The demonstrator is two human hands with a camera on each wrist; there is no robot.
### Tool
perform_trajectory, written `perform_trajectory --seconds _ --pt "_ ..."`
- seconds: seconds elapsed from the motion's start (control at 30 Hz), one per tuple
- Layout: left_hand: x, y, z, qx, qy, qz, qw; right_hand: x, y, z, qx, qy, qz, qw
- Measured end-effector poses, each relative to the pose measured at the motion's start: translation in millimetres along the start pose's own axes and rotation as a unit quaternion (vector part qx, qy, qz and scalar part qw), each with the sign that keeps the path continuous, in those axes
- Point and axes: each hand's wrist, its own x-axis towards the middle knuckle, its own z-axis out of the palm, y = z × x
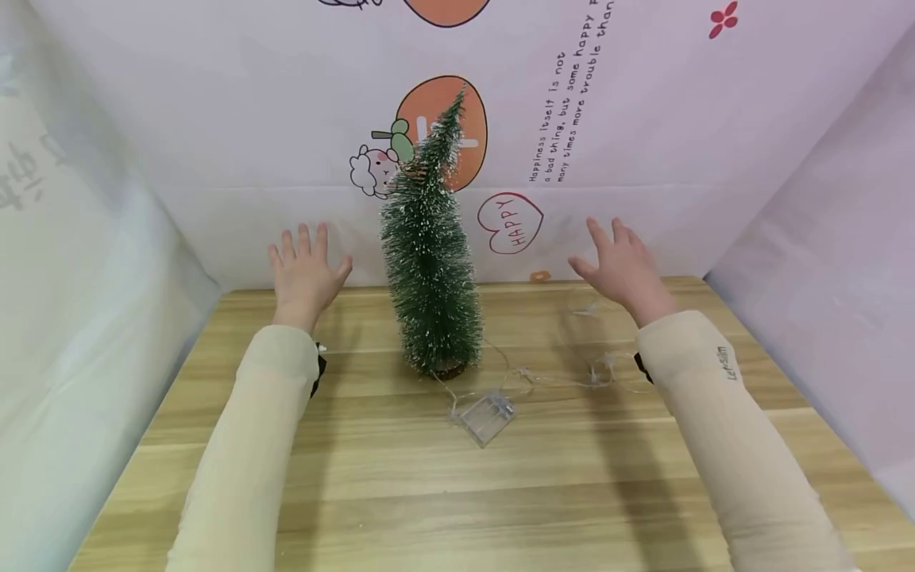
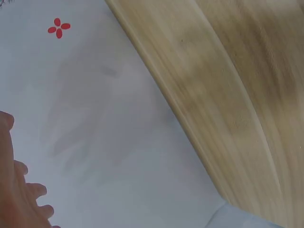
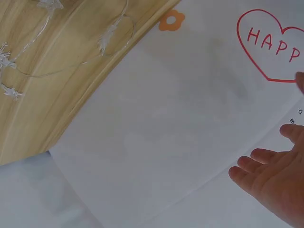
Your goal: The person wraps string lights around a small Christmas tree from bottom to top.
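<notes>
A small frosted artificial Christmas tree (image 1: 432,270) stands upright on the table, its tip bent to the right. Left of it, my left hand (image 1: 306,278) is held up with fingers spread, touching nothing that I can see. My right hand (image 1: 623,266) is raised on the other side, fingers extended and holding nothing. At the foot of the tree lies a clear battery box (image 1: 488,418). From it a string of star lights (image 1: 565,380) trails right across the wood, below my right hand; some stars (image 3: 108,37) also show in the right wrist view.
The wooden table (image 1: 429,508) ends at a white printed cloth (image 1: 272,143) behind the tree. White cloth also hangs along the left side (image 1: 71,262) and the right side (image 1: 829,222). Both forearms cast shadows on the wood.
</notes>
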Motion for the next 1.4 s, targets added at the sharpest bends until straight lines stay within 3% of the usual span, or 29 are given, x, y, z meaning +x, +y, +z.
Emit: perform_trajectory --seconds 0.27,0.43,0.53,0.67,0.8,0.93,1.13,1.27,1.4 --pt "-6.0 3.9 7.5 -0.032 0.052 0.014 0.998 -13.7 -6.0 4.1 0.012 0.016 -0.032 0.9993" --pt "-11.5 12.2 11.0 -0.056 0.121 0.042 0.9901 -26.2 -5.8 10.7 0.018 0.019 -0.054 0.9982" --pt "-19.1 18.5 11.8 -0.076 0.186 0.061 0.9777 -34.3 -5.0 17.9 0.019 0.013 -0.069 0.9974" --pt "-29.3 27.1 8.6 -0.116 0.261 0.075 0.9553 -44.1 -3.1 27.7 0.019 0.009 -0.087 0.996" --pt "-39.2 36.0 -0.9 -0.169 0.298 0.081 0.9359 -51.8 -1.0 35.0 0.015 0.017 -0.105 0.9942" --pt "-50.0 45.7 -14.4 -0.24 0.339 0.099 0.9042 -56.4 1.7 43.1 0.017 0.026 -0.121 0.9922" --pt "-67.5 66.2 -33.2 -0.319 0.424 0.123 0.8384 -60.4 6.8 54.5 0.023 0.031 -0.131 0.9907" --pt "-78.9 85.9 -39.4 -0.328 0.478 0.163 0.7985 -62.1 9.9 60.1 0.03 0.017 -0.127 0.9913" --pt "-90.1 106.4 -36.9 -0.305 0.52 0.234 0.763 -62.1 12.2 65.3 0.033 -0.002 -0.118 0.9925"
